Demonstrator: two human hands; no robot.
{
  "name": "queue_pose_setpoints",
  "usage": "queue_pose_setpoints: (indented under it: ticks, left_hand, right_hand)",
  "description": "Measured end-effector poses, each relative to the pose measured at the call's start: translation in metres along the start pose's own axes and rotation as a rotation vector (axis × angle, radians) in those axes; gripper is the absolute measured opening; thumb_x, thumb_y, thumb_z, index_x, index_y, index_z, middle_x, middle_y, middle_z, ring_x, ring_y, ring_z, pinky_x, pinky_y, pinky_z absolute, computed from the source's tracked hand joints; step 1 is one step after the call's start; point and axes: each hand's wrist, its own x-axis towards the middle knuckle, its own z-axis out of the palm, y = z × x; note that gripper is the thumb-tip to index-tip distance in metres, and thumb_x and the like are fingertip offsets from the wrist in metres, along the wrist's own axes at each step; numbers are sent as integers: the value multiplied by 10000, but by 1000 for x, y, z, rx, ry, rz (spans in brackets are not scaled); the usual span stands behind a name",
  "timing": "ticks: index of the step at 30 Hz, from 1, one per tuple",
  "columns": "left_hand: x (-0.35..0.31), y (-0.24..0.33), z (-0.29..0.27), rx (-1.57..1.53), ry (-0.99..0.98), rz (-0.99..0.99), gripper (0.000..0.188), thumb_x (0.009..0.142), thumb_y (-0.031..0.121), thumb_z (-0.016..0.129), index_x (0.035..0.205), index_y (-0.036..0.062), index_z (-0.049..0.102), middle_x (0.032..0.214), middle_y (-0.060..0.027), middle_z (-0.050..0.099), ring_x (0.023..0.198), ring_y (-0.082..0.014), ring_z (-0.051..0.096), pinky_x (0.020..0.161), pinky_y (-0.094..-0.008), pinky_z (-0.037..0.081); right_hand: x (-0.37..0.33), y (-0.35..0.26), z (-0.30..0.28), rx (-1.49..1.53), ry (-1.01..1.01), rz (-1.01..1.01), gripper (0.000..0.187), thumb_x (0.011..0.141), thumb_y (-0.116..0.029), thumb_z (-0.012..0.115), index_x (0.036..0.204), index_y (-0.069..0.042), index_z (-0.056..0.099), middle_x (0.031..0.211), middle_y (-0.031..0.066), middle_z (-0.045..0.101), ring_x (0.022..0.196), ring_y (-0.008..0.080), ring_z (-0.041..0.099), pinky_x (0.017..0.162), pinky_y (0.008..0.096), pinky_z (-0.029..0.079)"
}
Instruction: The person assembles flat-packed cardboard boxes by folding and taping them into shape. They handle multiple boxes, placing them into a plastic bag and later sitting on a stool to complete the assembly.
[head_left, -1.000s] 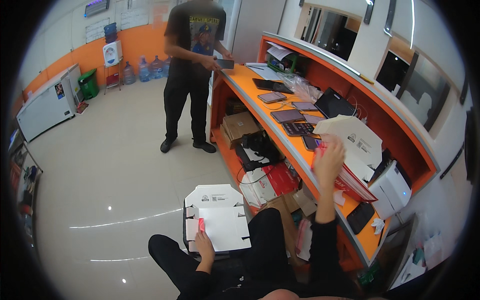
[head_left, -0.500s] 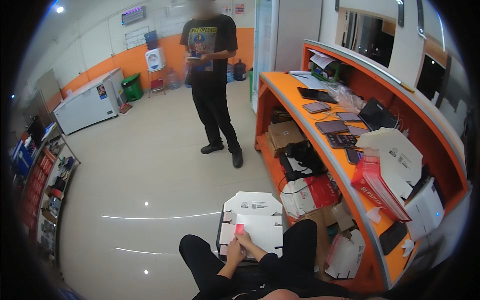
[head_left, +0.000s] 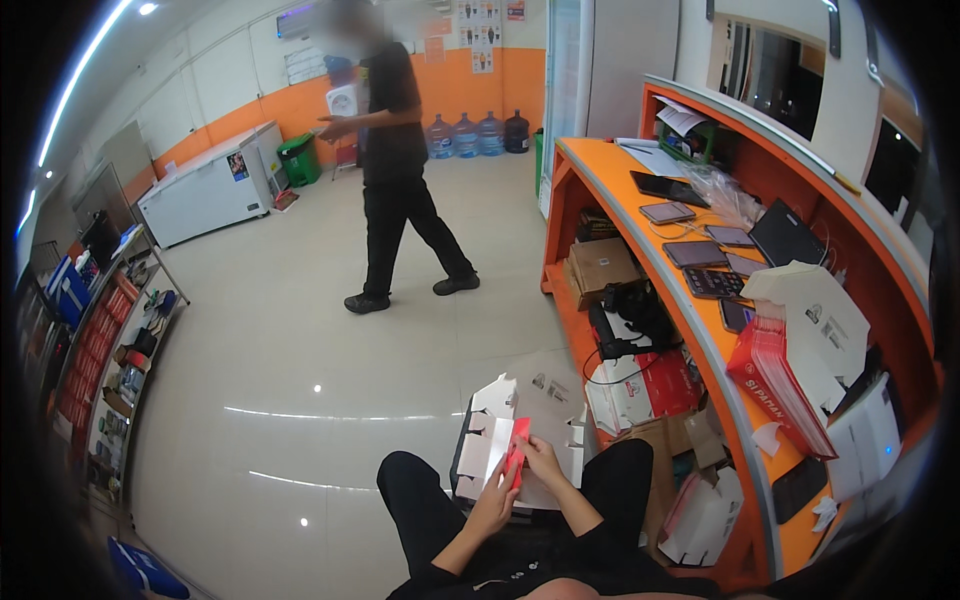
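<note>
A flat white carton blank with notched flaps and a red inner side lies across my lap, part of it folded up along a crease. My left hand grips its red flap from below. On the right side of that flap, my right hand pinches the edge with its fingers closed. Under the raised part lies another printed cardboard sheet, on something dark over my knees.
To my right stands an orange counter with phones, a tablet, a calculator and a stack of folded red-and-white cartons. Boxes fill its lower shelf. A person in black walks ahead. A shelf rack stands left.
The carton blank has been folded up, and its red side shows more. My right hand has moved right. The person ahead has turned and stepped left; the whole view has shifted slightly.
</note>
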Motion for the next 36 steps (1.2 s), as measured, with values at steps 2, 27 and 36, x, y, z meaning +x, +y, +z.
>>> queue_pose_setpoints:
  ticks: [2,27,36]
  left_hand:
    - [15,13,-5,21,71,-9,477,935,117,424,1400,42,345,1400,-253,321,1276,-428,339,1063,-433,288]
    - [52,113,-104,240,263,94,604,653,101,782,1217,123,565,1238,-76,554,1123,-271,549,898,-351,492]
    - [48,135,-102,323,418,111,628,634,109,802,1218,75,572,1201,-104,581,1083,-293,575,881,-355,494]
  right_hand:
    - [-7,-10,-1,9,20,-105,262,932,-240,561,1001,4,630,832,30,637,745,88,583,680,246,475]
    - [-112,-185,2,232,-26,-230,214,873,-80,618,1053,-34,511,993,92,602,860,153,634,701,275,541]
    - [-102,-127,22,-82,147,-613,225,807,-38,708,806,-37,483,832,32,542,767,120,577,725,257,496]
